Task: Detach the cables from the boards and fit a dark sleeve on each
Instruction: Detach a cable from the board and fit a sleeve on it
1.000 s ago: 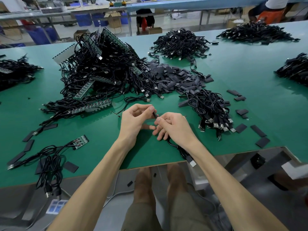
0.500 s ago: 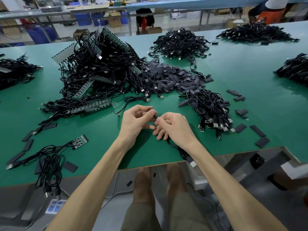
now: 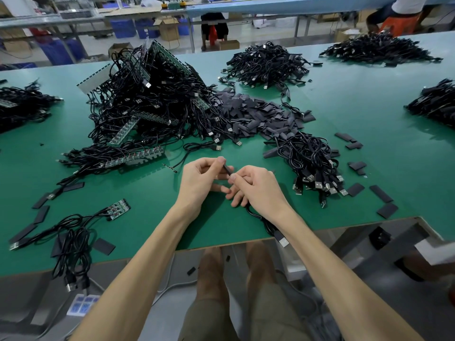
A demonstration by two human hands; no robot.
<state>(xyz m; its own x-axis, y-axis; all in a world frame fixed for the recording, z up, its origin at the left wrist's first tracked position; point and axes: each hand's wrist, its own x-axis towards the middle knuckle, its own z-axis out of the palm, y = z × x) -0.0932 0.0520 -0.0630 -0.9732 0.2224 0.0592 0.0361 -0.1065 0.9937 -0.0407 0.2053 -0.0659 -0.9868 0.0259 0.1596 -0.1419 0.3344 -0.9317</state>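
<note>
My left hand (image 3: 202, 182) pinches a small dark sleeve (image 3: 228, 169) between thumb and forefinger above the green table (image 3: 369, 114). My right hand (image 3: 256, 187) meets it, fingers curled round a black cable (image 3: 261, 219) that runs under my wrist to a USB plug (image 3: 283, 240) at the table's front edge. Where the cable's end meets the sleeve is hidden by my fingers. A big tangle of cables on boards (image 3: 152, 104) lies behind, with a heap of loose dark sleeves (image 3: 256, 116) to its right.
A bundle of cables with USB plugs (image 3: 312, 166) lies right of my hands. A small board with cables (image 3: 118, 207) sits at front left. Loose sleeves (image 3: 384, 200) are scattered front right. More cable piles (image 3: 266, 65) lie farther back. A seated person (image 3: 403, 11) is at the far right.
Both hands have stayed in place; the fingers shifted slightly around the sleeve and the cable's end.
</note>
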